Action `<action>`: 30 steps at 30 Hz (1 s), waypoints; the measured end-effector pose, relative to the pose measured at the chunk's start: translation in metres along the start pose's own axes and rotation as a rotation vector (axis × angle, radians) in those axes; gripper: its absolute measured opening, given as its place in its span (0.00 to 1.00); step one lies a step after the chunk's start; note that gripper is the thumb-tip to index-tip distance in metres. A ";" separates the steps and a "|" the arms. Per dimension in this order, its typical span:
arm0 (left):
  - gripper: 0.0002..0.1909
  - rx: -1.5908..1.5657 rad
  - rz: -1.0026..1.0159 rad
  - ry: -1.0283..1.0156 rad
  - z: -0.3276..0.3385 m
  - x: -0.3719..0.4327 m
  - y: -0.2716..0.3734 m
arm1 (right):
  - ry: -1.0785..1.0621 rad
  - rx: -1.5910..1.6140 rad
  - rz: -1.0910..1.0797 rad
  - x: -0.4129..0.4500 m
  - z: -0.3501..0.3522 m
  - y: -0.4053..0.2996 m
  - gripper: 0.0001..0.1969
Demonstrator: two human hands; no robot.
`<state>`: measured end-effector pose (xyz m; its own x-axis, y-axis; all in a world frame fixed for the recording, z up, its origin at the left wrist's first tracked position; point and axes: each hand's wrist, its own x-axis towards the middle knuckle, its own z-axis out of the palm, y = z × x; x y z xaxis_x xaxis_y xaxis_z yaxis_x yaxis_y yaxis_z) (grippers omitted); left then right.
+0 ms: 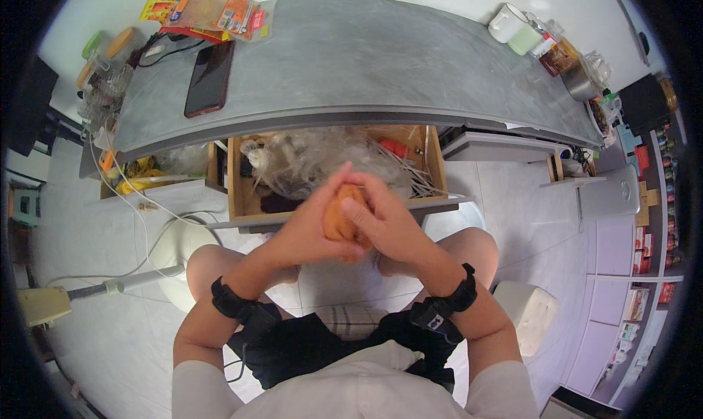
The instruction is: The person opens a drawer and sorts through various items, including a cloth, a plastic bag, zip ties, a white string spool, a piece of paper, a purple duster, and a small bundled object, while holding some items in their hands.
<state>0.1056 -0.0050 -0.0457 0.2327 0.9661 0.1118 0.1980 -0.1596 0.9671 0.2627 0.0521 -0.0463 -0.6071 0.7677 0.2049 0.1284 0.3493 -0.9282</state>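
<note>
Both hands meet in front of me around a crumpled orange bundle, which looks like soft cloth or plastic. My left hand presses it from the left, fingers pointing up and partly blurred. From the right, my right hand clasps it, with the thumb lying across its front. Just beyond the hands, a wooden drawer stands pulled out. Inside it are a heap of clear plastic bags, a red item and many thin white strips. My hands cover part of the drawer's front edge.
On the grey tabletop lie a phone and food packets; a white mug and jars stand at the right. A second open drawer holds yellow bags. Cables hang at the left, near a stand's round base. A stool stands right.
</note>
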 end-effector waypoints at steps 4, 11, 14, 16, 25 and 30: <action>0.36 -0.056 -0.052 0.050 -0.037 0.001 0.010 | -0.203 0.236 0.064 0.027 -0.018 -0.006 0.21; 0.29 -0.408 -0.145 0.455 -0.090 -0.018 -0.001 | -0.305 -0.625 0.301 0.062 -0.039 0.084 0.39; 0.28 -0.584 -0.149 0.523 -0.096 -0.016 -0.007 | -0.436 -0.939 0.252 0.057 -0.012 0.092 0.45; 0.27 -0.590 -0.124 0.565 -0.096 -0.010 -0.010 | -0.507 -1.056 0.251 0.058 -0.008 0.101 0.47; 0.26 -0.577 -0.122 0.655 -0.097 -0.001 -0.008 | -0.541 -1.016 0.177 0.058 -0.069 0.150 0.13; 0.25 -0.656 -0.102 0.648 -0.097 -0.003 -0.005 | -0.254 -0.203 0.414 0.057 -0.107 0.098 0.14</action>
<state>0.0115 0.0122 -0.0289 -0.3728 0.9255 -0.0663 -0.4360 -0.1117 0.8930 0.3248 0.1882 -0.0925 -0.6414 0.7176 -0.2713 0.5318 0.1610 -0.8315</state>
